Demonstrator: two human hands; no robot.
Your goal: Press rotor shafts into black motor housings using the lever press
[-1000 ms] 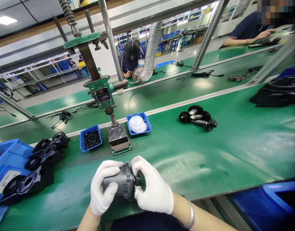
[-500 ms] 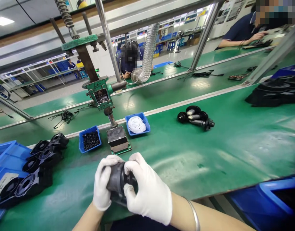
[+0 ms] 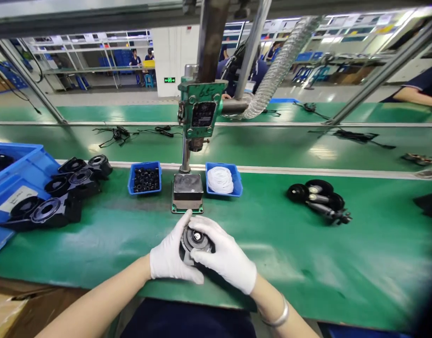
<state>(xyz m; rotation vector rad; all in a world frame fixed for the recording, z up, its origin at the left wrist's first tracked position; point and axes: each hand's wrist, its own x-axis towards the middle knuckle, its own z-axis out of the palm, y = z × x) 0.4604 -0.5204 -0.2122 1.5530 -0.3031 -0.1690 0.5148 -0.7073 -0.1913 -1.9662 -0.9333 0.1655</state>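
Note:
Both my gloved hands wrap a dark round motor housing [image 3: 194, 238] just above the green bench [image 3: 272, 244], its open end with a small centre hub facing up. My left hand [image 3: 171, 256] cups its left side. My right hand [image 3: 226, 258] covers the right side, fingers over the rim. Directly beyond stands a green hand press [image 3: 200, 112] with a grey base block [image 3: 187, 190].
A blue bin of small black rings [image 3: 144, 178] sits left of the press, a blue bin of white rings [image 3: 223, 180] right. Black housings [image 3: 61, 192] lie at left beside a blue crate [image 3: 11, 188]. Black rotor parts [image 3: 319, 199] lie at right. Other people work at far benches.
The view has swung to face the press squarely. My hands have turned the housing from lying on its side to open end up and brought it nearer the press base.

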